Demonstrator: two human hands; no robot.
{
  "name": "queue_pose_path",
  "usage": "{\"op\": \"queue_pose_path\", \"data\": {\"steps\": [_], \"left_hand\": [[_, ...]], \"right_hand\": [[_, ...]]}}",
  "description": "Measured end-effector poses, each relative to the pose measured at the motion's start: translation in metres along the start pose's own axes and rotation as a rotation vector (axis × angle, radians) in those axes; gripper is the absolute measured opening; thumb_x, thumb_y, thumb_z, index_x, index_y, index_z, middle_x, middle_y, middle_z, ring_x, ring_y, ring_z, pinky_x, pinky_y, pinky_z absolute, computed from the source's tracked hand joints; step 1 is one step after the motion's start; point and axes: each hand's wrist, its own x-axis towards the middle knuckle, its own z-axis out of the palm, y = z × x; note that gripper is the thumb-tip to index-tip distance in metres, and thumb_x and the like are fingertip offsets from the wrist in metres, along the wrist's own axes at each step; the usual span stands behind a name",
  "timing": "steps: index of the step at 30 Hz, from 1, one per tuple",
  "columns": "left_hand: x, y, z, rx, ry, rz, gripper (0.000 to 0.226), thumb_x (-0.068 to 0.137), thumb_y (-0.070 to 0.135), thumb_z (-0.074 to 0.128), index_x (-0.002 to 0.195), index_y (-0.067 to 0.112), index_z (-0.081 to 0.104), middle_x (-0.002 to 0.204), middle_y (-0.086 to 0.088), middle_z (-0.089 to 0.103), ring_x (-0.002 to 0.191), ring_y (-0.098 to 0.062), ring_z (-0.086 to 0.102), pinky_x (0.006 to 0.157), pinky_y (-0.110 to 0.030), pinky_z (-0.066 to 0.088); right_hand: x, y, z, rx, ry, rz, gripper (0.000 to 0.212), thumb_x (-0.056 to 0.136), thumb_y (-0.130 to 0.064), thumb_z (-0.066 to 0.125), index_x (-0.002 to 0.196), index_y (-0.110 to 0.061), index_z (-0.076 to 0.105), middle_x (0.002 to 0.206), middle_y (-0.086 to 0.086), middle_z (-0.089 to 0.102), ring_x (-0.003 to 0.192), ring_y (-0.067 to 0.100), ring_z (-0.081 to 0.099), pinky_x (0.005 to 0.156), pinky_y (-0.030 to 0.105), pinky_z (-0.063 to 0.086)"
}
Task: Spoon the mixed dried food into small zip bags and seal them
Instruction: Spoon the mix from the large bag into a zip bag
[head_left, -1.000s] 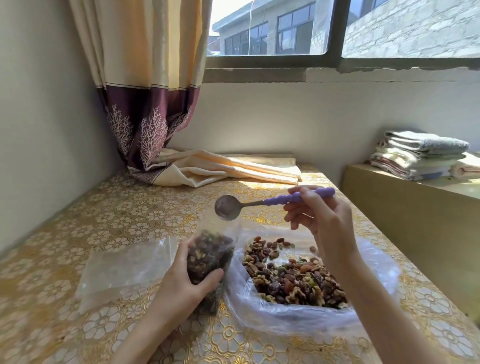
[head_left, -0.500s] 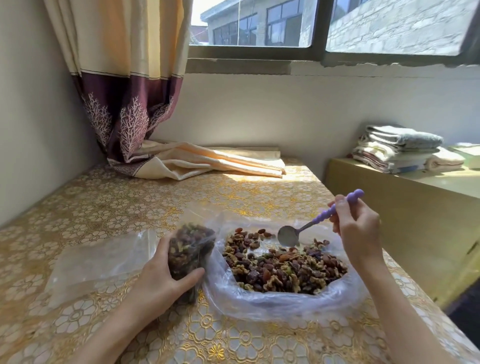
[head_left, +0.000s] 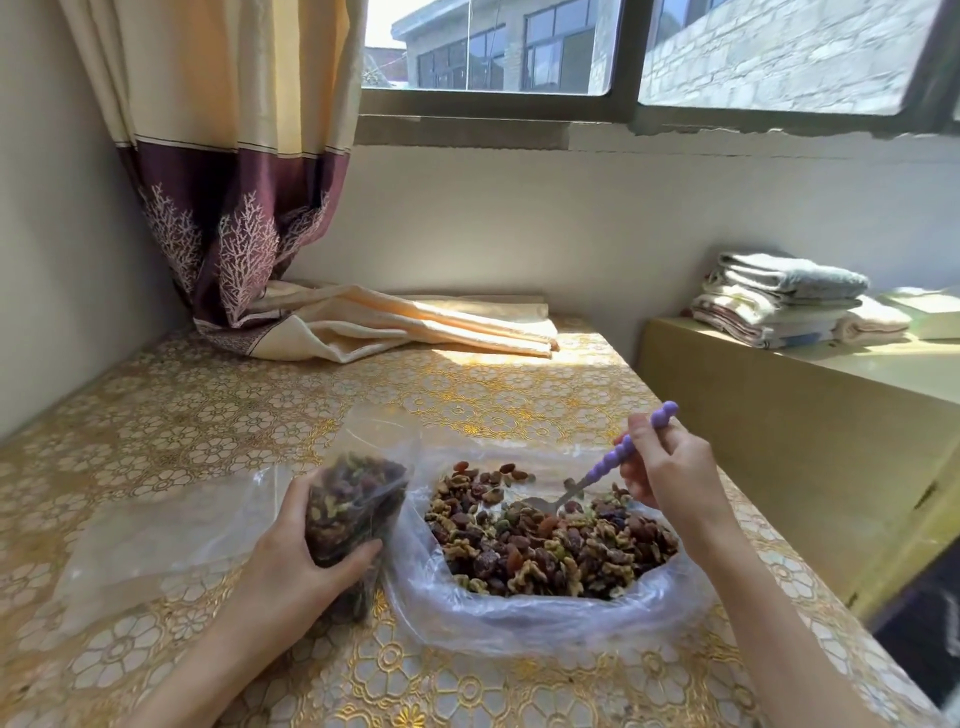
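Here the spoon (head_left: 597, 480) digs near the big bag's rim (head_left: 519, 618).

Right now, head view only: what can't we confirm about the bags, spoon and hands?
- Spoon bowl: buried in the dried mix, load unknown.
- Small zip bag: left hand covers its lower side; the clear zip strip is too faint to tell whether it is open.
- Empty bags: clear, overlapping, count unclear.
- Right hand: fingertips hidden behind the hand, grip detail unseen.
- Large bag: depth of mix hidden by its wall.
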Motion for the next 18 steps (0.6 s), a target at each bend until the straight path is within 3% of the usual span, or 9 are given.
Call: {"op": "queue_pose_path", "data": {"steps": [3,10,18], "left_hand": [[-0.001,0.000,0.000,0.005,0.006,-0.002,0.065,0.067,0.026,0.080,0.108,0.051,0.037,0.097,0.022,0.059,0.086,0.019,0.054,0.068,-0.009,0.040],[-0.002,0.004,-0.001,0.009,-0.015,-0.019,0.068,0.065,0.033,0.080,0.116,0.045,0.036,0.097,0.022,0.058,0.083,0.015,0.054,0.063,-0.008,0.040],[-0.004,0.009,-0.001,0.035,-0.019,0.006,0.062,0.065,0.033,0.081,0.100,0.055,0.035,0.091,0.022,0.059,0.081,0.025,0.051,0.056,-0.002,0.042]], "right_hand": [[-0.001,0.000,0.003,0.004,-0.005,0.057,0.036,0.097,-0.025,0.049,0.069,-0.005,0.058,0.062,0.014,0.069,0.039,0.008,0.047,0.036,0.016,0.036],[-0.004,-0.004,0.006,0.093,0.147,0.097,0.039,0.097,-0.025,0.050,0.064,-0.005,0.059,0.051,0.003,0.062,0.037,0.005,0.045,0.035,0.014,0.035],[-0.009,-0.024,0.023,0.285,0.176,0.035,0.041,0.100,-0.022,0.045,0.063,-0.006,0.055,0.066,0.022,0.068,0.037,0.009,0.039,0.032,0.015,0.028]]}}
